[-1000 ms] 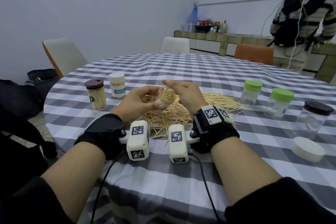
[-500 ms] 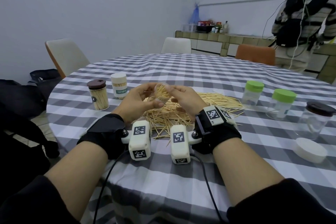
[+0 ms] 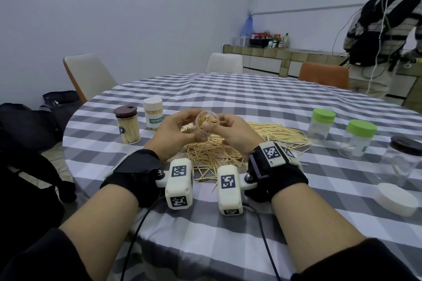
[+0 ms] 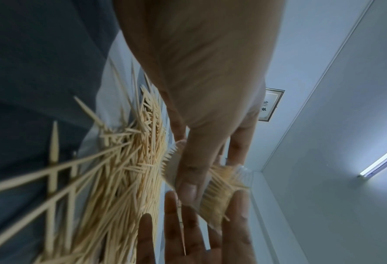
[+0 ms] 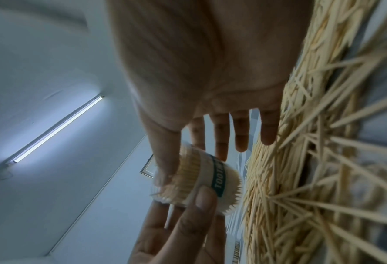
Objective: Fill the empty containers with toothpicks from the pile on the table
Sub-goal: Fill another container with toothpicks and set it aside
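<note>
A small clear toothpick container (image 3: 206, 121) with a green label, partly filled with toothpicks, is held between both hands just above the toothpick pile (image 3: 228, 146). Its open mouth faces up toward me. My left hand (image 3: 189, 126) grips its left side with thumb and fingers. My right hand (image 3: 219, 124) pinches its right side, thumb at the rim. In the right wrist view the container (image 5: 196, 180) sits between both thumbs beside the pile (image 5: 300, 178). In the left wrist view the same container (image 4: 219, 189) is blurred.
Two filled containers, brown-lidded (image 3: 127, 124) and white-lidded (image 3: 153, 113), stand at the left. Two empty green-lidded jars (image 3: 320, 126) (image 3: 358, 141), a brown-lidded jar (image 3: 404, 157) and a loose white lid (image 3: 397, 198) are at the right. A person (image 3: 376, 41) stands at the back right.
The container has been turned from tilted sideways to mouth-up and lifted a little. The toothpicks that stuck out now sit inside it, and both hands have closed in around it.
</note>
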